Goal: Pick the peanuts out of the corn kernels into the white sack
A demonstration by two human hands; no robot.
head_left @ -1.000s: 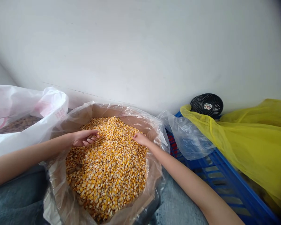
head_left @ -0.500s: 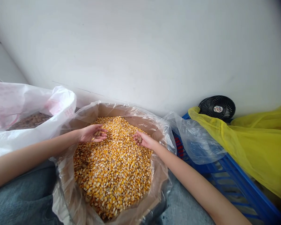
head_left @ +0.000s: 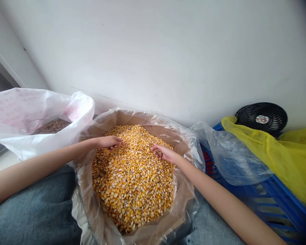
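A white painted wall (head_left: 168, 51) fills the view behind everything. Against it stands a brown cardboard box (head_left: 132, 119) lined with clear plastic film (head_left: 191, 146), beside denim-covered legs (head_left: 33, 207). It holds a mound of yellow dried corn kernels (head_left: 132, 183). To its left, a white plastic sack (head_left: 28, 112) holds dark brown grain (head_left: 52, 126). To its right lie a blue plastic crate (head_left: 277, 200), a yellow translucent sheet (head_left: 290, 160), a loose clear plastic bag (head_left: 232, 160) and a round black fan (head_left: 261, 117). The left hand (head_left: 108, 142) rests palm down, its fingers (head_left: 118, 142) curled onto the corn; whether they hold anything cannot be seen. The right hand (head_left: 164, 153) is cupped above the corn, its closed fingers (head_left: 155, 148) gripping small brown pieces (head_left: 159, 153).
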